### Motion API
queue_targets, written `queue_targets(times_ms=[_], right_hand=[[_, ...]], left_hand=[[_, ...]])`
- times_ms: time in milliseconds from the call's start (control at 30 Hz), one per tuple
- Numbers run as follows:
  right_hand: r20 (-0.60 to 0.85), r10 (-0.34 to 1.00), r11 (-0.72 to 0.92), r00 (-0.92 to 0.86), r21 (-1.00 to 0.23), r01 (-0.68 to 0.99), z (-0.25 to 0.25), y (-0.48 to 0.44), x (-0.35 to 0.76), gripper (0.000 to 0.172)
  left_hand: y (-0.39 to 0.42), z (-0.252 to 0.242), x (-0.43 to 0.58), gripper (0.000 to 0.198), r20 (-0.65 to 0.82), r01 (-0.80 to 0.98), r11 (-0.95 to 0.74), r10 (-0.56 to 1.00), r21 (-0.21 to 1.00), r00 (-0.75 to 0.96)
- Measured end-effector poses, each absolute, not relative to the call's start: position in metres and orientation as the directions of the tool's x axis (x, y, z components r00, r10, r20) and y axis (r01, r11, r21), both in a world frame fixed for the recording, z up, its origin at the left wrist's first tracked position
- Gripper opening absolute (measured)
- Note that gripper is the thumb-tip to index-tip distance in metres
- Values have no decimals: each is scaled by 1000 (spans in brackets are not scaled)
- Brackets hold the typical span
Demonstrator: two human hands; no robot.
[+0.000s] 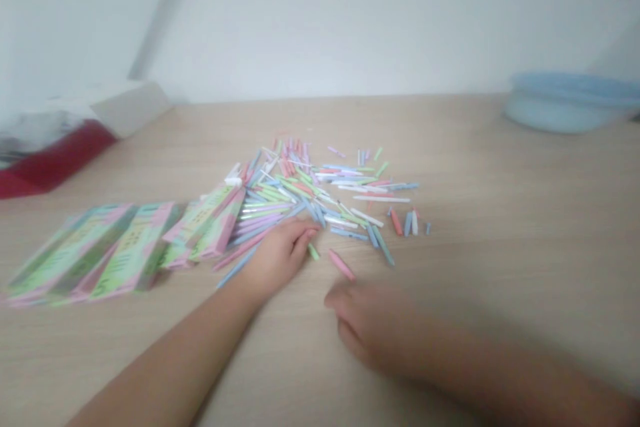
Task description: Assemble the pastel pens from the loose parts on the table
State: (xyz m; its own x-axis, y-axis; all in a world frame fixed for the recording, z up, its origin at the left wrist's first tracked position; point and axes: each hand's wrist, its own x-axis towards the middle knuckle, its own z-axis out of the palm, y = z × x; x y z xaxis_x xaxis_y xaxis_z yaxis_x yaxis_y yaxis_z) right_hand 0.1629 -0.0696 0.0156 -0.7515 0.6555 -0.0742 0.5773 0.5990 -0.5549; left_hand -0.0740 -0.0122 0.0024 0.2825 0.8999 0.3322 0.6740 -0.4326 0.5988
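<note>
My left hand [284, 252] is closed at the near edge of a spread of pastel pens and pen parts [295, 187]. A short green pen piece [313, 251] shows just by its fingertips; blur hides whether they grip it. My right hand [367, 323], to the right and nearer to me, is closed with its fingers pinched. From its fingertips a pink pen piece [342, 265] points up and to the left. Loose caps and short pieces [407, 222] lie to the right of the spread. The picture is smeared by motion.
Several pink and green printed boxes [133, 250] lie to the left on the wooden table [475, 200]. A red and white open box [65, 153] stands at the far left. A blue basin [570, 103] is at the back right, near the white wall [350, 20].
</note>
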Motion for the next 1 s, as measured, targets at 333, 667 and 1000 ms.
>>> queue_targets(times_ms=[333, 667, 1000], right_hand=[[-113, 848, 453, -518, -355, 818, 9, -20, 172, 56], [-31, 768, 344, -639, -823, 452, 3, -34, 196, 61], [-109, 789, 13, -604, -981, 194, -16, -30, 187, 25]], left_hand=[[-12, 1, -79, 33, 287, 744, -371, 926, 556, 247], [-32, -1, -57, 33, 294, 535, -461, 881, 708, 370], [-41, -3, -56, 38, 281, 567, -579, 802, 586, 528]])
